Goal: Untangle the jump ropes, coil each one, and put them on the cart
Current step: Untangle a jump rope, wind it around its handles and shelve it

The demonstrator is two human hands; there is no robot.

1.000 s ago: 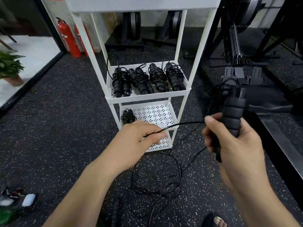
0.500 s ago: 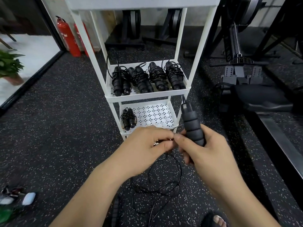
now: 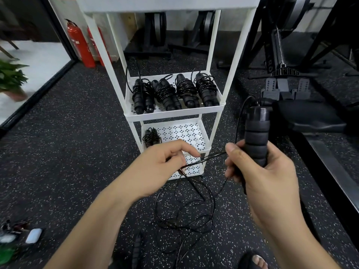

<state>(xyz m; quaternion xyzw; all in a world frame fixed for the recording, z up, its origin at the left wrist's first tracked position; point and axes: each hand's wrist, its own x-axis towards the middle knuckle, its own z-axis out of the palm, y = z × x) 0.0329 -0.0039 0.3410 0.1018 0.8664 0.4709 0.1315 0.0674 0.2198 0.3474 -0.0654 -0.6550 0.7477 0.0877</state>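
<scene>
black foam handle (image 3: 256, 136) stands upright in your right hand (image 3: 268, 175), out in front of the cart (image 3: 174, 113) and off to its right. fingers are wrapped round the grip and the thumb sits up near the cord. your left hand (image 3: 165, 162) is right in front of the cart's bottom shelf, fingers curled in and pinching the thin black cord (image 3: 206, 160). that bit runs pretty much taut across to your right thumb. another stretch of cord arcs out of the top of the handle and drops down on the side facing the cart.

the rest of the rope (image 3: 194, 210) lies in loose tangled loops on the speckled floor just in front of the cart, below your hands. a second handle (image 3: 137, 247) lies further out from the cart, blurry, so can't say much about it.

on the cart's middle shelf there are four wrapped ropes (image 3: 174, 94) side by side. one more bundle (image 3: 151, 136) sits at the left of the shelf under that.

behind the cart to its left are two red fire extinguishers (image 3: 80, 45).
</scene>
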